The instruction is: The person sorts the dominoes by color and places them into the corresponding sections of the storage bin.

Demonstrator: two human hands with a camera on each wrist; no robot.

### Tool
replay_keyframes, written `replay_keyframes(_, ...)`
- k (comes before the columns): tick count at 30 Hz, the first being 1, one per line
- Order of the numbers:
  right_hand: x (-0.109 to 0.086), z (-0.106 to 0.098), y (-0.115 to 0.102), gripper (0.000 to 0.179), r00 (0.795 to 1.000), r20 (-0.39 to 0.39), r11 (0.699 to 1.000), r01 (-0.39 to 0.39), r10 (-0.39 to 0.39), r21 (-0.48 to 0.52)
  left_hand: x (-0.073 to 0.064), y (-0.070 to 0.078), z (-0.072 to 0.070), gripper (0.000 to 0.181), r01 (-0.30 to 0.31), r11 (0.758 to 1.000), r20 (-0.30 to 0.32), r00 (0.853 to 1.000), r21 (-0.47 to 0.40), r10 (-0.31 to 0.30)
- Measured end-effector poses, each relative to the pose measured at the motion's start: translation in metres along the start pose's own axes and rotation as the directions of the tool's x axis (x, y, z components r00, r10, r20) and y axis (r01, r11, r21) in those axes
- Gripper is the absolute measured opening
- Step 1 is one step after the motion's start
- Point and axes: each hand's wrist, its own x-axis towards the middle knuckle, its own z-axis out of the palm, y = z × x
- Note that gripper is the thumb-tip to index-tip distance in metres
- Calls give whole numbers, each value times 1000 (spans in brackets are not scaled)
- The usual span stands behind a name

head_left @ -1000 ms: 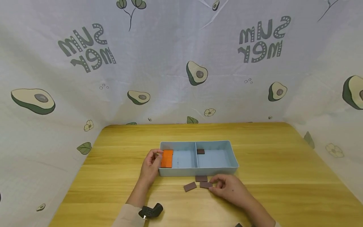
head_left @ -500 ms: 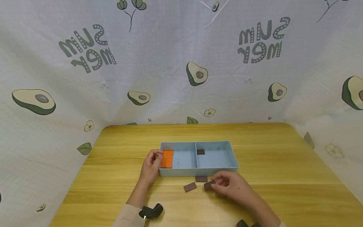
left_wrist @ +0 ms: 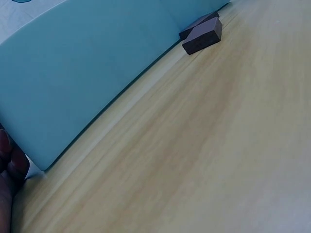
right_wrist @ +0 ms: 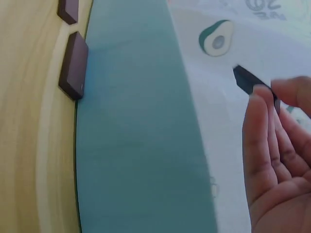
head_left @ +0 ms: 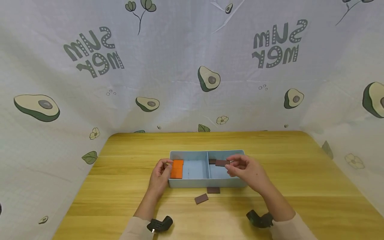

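Note:
A light blue two-compartment box (head_left: 189,183) stands on the table. My left hand (head_left: 160,175) grips its left end wall, beside orange rectangular blocks (head_left: 177,169) in the left compartment. Over the right compartment, my right hand (head_left: 247,170) pinches a dark brown rectangular block (head_left: 222,163) between thumb and fingers. Partly hidden behind that block, another brown block (head_left: 212,161) lies against the divider. In the right wrist view the pinched block (right_wrist: 248,80) shows above the box's side wall (right_wrist: 136,131).
In front of the box lie two more brown blocks, one close to its front wall (head_left: 213,190) and one tilted nearer to me (head_left: 201,199). The wooden table (head_left: 120,193) ends at a printed cloth (head_left: 180,110) behind and at both sides.
My right hand has lifted a brown block from the table before the box and carried it forward over the right compartment. The left hand stays at the box's left end.

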Motion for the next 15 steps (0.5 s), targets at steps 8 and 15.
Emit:
replay_keyframes(8, 41, 14, 6, 35, 999, 9, 997, -45, 46, -68, 2, -1, 0, 18, -21, 1000, -1, 1000, -10, 21)
replay_keyframes(15, 62, 27, 10, 24, 990, 80, 962, -91, 115, -258, 2, -1, -1, 18, -28, 1000, 4, 1000, -2, 28)
